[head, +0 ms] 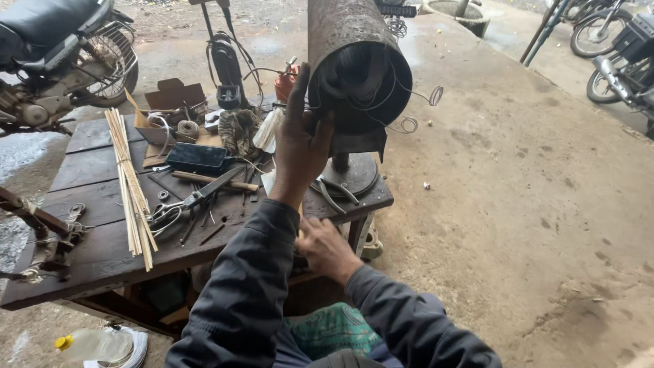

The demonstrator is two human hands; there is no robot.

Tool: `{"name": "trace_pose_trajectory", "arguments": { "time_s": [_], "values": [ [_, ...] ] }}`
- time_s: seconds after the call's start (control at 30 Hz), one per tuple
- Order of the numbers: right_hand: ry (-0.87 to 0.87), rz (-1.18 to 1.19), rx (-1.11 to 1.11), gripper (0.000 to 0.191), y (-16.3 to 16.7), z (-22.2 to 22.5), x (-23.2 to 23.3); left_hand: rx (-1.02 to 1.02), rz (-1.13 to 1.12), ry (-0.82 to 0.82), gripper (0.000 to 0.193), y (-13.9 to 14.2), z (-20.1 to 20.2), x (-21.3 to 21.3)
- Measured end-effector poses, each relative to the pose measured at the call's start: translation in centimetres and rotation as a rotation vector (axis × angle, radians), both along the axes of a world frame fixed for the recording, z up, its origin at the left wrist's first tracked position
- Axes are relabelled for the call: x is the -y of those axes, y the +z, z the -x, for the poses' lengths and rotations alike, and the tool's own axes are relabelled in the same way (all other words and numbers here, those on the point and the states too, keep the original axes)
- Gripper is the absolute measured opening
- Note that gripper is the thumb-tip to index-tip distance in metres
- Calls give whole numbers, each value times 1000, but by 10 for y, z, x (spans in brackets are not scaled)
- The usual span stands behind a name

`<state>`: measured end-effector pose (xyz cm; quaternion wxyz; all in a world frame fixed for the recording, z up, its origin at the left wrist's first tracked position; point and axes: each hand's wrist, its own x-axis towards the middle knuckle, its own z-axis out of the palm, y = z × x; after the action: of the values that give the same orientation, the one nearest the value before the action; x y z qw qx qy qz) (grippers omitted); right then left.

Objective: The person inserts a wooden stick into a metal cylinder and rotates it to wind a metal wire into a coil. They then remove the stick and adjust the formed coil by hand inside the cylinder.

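A large rusty metal cylinder (pixel 351 48) stands tilted on a round stand (pixel 351 174) at the right end of a dark wooden table (pixel 102 252). Thin wire loops hang out of its open mouth. My left hand (pixel 298 146) is raised, fingers spread against the rim of the cylinder's mouth, touching the dark windings inside. My right hand (pixel 325 249) is low at the table's front edge, below the stand, fingers curled; what it holds is hidden.
On the table lie a bundle of thin pale sticks (pixel 131 187), scissors (pixel 187 201), a dark flat box (pixel 196 157), a cardboard box (pixel 170 109) and small tools. Motorcycles stand at the left back (pixel 54 54) and right back (pixel 616 54). A plastic bottle (pixel 92 344) lies on the ground.
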<state>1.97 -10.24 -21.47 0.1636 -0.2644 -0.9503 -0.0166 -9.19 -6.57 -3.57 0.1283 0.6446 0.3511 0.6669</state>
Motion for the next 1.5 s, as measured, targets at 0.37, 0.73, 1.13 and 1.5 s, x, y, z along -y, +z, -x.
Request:
{"name": "trace_pose_trajectory", "arguments": {
  "time_s": [0.37, 0.73, 1.13, 1.5],
  "values": [
    [29, -83, -576, 27, 36, -41, 54, -75, -65, 340, 50, -73, 32, 30],
    [230, 223, -494, 42, 13, -112, 150, 888, 683, -308, 33, -157, 11, 108],
    [387, 638, -1442, 63, 122, -178, 142, -649, -138, 62, 18, -37, -41, 156],
    [-9, 980, -1498, 42, 69, -276, 212, -658, -367, -79, 32, 30, -90, 144]
  ]
}}
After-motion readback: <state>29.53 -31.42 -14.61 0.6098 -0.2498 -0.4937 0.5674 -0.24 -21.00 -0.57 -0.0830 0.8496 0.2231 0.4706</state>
